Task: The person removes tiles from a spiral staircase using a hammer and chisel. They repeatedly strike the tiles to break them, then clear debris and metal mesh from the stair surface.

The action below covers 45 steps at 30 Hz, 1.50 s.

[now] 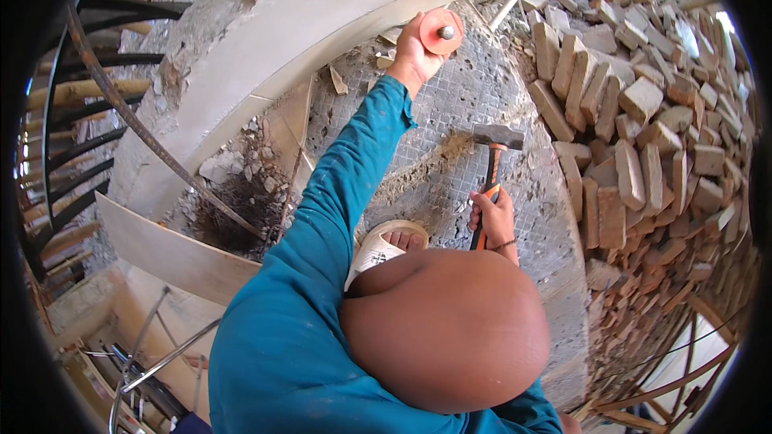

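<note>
My left hand (pixel 408 50), at the end of a stretched-out teal sleeve, is closed round a chisel (pixel 455 24) near the foot of the pale wall. The chisel's round red hand guard and its bare steel striking end face up; its tip is hidden. Nearer to me, my right hand (pixel 495 219) grips the black and orange handle of a club hammer (pixel 500 138). The dark, blocky hammer head points away from me, over the grey floor, apart from the chisel. My bent bare knee (pixel 450 325) lies below the right hand.
Stacked and tumbled bricks (pixel 635 169) fill the right side. A pale wall (pixel 322 0) curves along the far left, with broken tile pieces (pixel 338 80) at its foot. Rubble (pixel 241 193) and a rusty bar (pixel 169 145) are at left. My sandalled foot (pixel 378 251) rests on the floor.
</note>
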Tool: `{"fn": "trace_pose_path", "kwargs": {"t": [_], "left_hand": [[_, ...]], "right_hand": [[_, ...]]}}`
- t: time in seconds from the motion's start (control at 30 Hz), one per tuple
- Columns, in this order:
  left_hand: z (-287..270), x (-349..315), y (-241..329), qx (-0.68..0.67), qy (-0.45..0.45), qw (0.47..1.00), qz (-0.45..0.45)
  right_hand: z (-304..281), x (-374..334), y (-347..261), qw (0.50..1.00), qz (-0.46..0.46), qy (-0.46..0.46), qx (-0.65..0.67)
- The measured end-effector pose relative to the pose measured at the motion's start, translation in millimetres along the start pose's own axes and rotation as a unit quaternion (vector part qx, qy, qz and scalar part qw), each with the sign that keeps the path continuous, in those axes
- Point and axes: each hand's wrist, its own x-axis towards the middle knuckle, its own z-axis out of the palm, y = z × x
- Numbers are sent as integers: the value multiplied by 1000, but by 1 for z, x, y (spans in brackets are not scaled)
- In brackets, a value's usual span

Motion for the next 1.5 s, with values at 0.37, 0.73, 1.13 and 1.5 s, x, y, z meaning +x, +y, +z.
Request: {"fn": "trace_pose_path", "kwargs": {"t": [0.37, 0.73, 1.13, 1.5], "left_hand": [[-8, 1, 0, -107, -8, 994, -1], [-7, 1, -3, -41, 8, 997, -67], [5, 7, 10, -125, 21, 992, -22], [4, 9, -14, -53, 103, 992, -56]], "right_hand": [[68, -49, -186, 805, -584, 100, 43], [108, 66, -90, 881, -327, 99, -327], [115, -13, -142, 870, -492, -4, 37], [74, 47, -54, 894, -280, 70, -342]]}}
